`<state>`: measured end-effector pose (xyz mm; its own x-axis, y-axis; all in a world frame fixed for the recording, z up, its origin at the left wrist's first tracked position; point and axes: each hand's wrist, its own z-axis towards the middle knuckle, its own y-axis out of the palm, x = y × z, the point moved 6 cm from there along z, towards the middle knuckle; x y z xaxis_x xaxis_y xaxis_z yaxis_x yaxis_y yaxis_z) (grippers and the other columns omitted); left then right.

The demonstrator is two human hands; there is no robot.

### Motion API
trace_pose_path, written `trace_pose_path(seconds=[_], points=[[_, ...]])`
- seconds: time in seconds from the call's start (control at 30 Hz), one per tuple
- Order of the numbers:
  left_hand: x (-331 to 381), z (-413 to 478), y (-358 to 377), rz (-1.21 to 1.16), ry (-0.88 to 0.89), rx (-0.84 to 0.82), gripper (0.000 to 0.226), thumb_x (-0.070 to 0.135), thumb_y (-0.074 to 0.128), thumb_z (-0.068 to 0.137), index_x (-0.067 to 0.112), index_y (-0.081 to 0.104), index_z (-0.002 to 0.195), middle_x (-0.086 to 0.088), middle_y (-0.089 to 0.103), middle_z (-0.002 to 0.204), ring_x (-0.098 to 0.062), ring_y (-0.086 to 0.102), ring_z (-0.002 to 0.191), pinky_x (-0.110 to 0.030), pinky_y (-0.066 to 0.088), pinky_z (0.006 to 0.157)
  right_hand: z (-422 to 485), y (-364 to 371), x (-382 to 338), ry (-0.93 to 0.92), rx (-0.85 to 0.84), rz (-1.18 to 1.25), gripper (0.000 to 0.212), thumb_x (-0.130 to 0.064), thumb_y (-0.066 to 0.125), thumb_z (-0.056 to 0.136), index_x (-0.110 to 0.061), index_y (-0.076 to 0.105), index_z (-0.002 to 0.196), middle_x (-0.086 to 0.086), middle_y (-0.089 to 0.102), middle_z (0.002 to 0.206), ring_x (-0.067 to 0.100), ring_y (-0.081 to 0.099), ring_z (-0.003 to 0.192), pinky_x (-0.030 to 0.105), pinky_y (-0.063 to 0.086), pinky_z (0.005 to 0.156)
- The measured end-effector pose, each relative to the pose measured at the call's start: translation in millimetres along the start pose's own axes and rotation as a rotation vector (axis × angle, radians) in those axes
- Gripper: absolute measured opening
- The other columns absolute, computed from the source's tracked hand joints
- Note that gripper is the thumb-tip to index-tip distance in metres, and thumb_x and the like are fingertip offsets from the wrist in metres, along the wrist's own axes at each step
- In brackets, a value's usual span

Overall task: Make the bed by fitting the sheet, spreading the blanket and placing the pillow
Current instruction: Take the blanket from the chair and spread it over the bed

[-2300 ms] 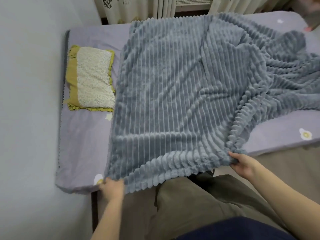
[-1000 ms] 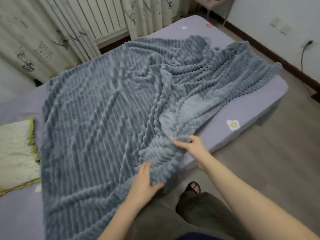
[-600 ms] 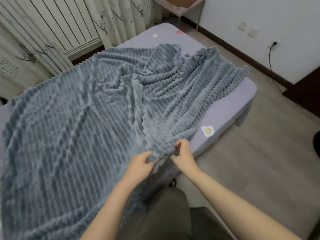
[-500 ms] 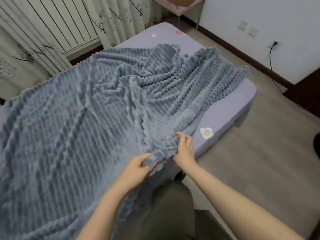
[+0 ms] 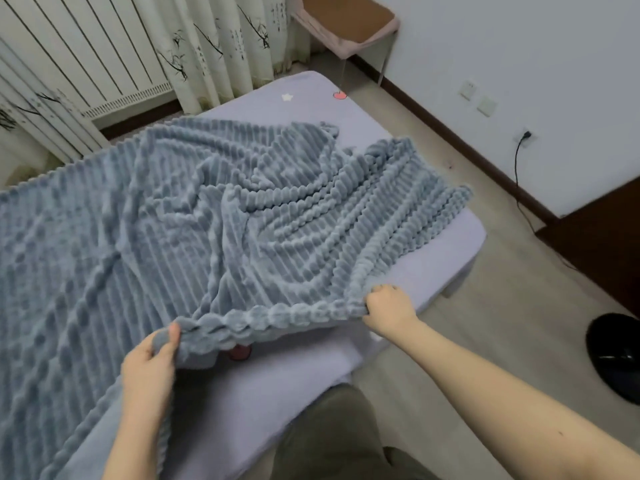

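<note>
across the middle and left of the frame, the blue ribbed blanket [image 5: 214, 237] lay rumpled over the lilac sheet [image 5: 446, 244]. left hand [image 5: 149, 368] pinched its near edge at lower left; right hand [image 5: 389, 306] gripped that edge at centre right, lifting it. curtains [image 5: 214, 46] hung at the top.

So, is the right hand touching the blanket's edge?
Touching: the head view shows the right hand gripping the blanket at its near edge.

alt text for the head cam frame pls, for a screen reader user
A person's left hand and right hand each grip the near edge of a ribbed grey-blue blanket, lifting it over a lilac sheet. The blanket's far end lies bunched; curtains hang behind the bed.
</note>
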<state>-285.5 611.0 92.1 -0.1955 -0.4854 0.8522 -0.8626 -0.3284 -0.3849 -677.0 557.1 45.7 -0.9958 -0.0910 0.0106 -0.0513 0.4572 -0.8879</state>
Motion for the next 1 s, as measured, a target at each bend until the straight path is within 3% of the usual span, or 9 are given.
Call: trace_pose_path(seconds=[0.07, 0.23, 0.43, 0.57, 0.63, 0.7, 0.8, 0.87, 1.0], points=[[-17, 10, -1, 0.039, -0.095, 0.144, 0.026, 0.029, 0.058, 0.094, 0.007, 0.072, 0.098, -0.017, 0.071, 0.089, -0.018, 0.06, 0.085, -0.003, 0.044, 0.062, 14, -10, 20, -0.014, -0.001, -0.083, 0.019, -0.02, 0.051, 0.085, -0.014, 0.067, 0.093, 0.008, 0.063, 0.102, 0.026, 0.054, 0.103, 0.035, 0.034, 0.091], [-46, 16, 8, 0.119, -0.316, 0.383, 0.056, 0.05, 0.054, 0.089, 0.0, 0.067, 0.112, -0.03, 0.065, 0.11, -0.039, 0.061, 0.109, -0.047, 0.046, 0.1, 38, -43, 71, 0.075, 0.112, -0.085, 0.02, -0.014, 0.046, 0.088, -0.015, 0.061, 0.101, 0.008, 0.064, 0.103, 0.027, 0.054, 0.105, 0.036, 0.029, 0.1], [13, 3, 99, 0.595, -0.129, 0.309, 0.052, 0.038, 0.055, 0.075, 0.0, 0.065, 0.11, -0.035, 0.059, 0.105, -0.049, 0.051, 0.107, -0.053, 0.036, 0.096, 68, -68, 98, 0.242, -0.047, 0.589, 0.018, -0.014, 0.05, 0.083, -0.014, 0.047, 0.065, 0.009, 0.057, 0.068, 0.028, 0.056, 0.069, 0.033, 0.039, 0.06], [73, -38, 227, 0.356, 0.119, -0.15, 0.021, 0.005, 0.074, 0.078, 0.002, 0.07, 0.099, -0.014, 0.067, 0.095, -0.035, 0.062, 0.094, -0.033, 0.049, 0.086, 86, -89, 82, 0.174, -0.179, 0.873, 0.041, -0.019, 0.056, 0.083, -0.018, 0.035, 0.048, -0.005, 0.038, 0.044, 0.015, 0.039, 0.048, 0.027, 0.027, 0.047], [89, -62, 294, 0.17, -0.017, -0.483, 0.032, 0.01, 0.077, 0.08, 0.009, 0.062, 0.109, -0.002, 0.065, 0.1, -0.02, 0.062, 0.095, -0.01, 0.047, 0.075, 92, -97, 66, 0.047, -0.279, 0.925, 0.039, -0.019, 0.056, 0.084, -0.021, 0.034, 0.051, -0.002, 0.036, 0.046, 0.016, 0.037, 0.046, 0.026, 0.027, 0.049], [101, -74, 344, 0.053, -0.169, -0.57, 0.037, 0.018, 0.076, 0.082, 0.016, 0.053, 0.111, 0.002, 0.061, 0.103, -0.015, 0.059, 0.1, -0.015, 0.049, 0.079, 95, -104, 55, -0.105, -0.378, 0.892, 0.038, -0.013, 0.056, 0.085, -0.022, 0.034, 0.054, -0.001, 0.036, 0.051, 0.017, 0.04, 0.053, 0.029, 0.032, 0.056], [124, -71, 373, -0.022, -0.247, -0.319, 0.026, 0.005, 0.067, 0.086, 0.013, 0.049, 0.103, 0.001, 0.057, 0.095, -0.019, 0.058, 0.098, -0.028, 0.049, 0.079, 98, -114, 56, -0.279, -0.474, 0.949, 0.028, -0.009, 0.057, 0.091, -0.015, 0.05, 0.064, 0.008, 0.047, 0.062, 0.019, 0.048, 0.068, 0.034, 0.039, 0.065], [135, -69, 378, -0.214, -0.234, -0.094, 0.028, -0.003, 0.067, 0.083, 0.002, 0.055, 0.108, -0.01, 0.065, 0.102, -0.019, 0.064, 0.094, -0.028, 0.054, 0.08, 102, -122, 70, -0.341, -0.558, 1.077, 0.014, -0.014, 0.055, 0.097, -0.007, 0.066, 0.099, 0.011, 0.064, 0.082, 0.011, 0.06, 0.072, 0.026, 0.049, 0.068], [139, -78, 388, -0.452, -0.323, 0.156, 0.032, 0.004, 0.063, 0.09, -0.004, 0.057, 0.12, -0.024, 0.065, 0.117, -0.031, 0.063, 0.109, -0.051, 0.047, 0.1, 122, -112, 124, -0.468, -0.607, 1.028, 0.044, 0.003, 0.047, 0.094, -0.01, 0.05, 0.136, 0.014, 0.061, 0.128, 0.017, 0.062, 0.11, 0.013, 0.045, 0.084]])
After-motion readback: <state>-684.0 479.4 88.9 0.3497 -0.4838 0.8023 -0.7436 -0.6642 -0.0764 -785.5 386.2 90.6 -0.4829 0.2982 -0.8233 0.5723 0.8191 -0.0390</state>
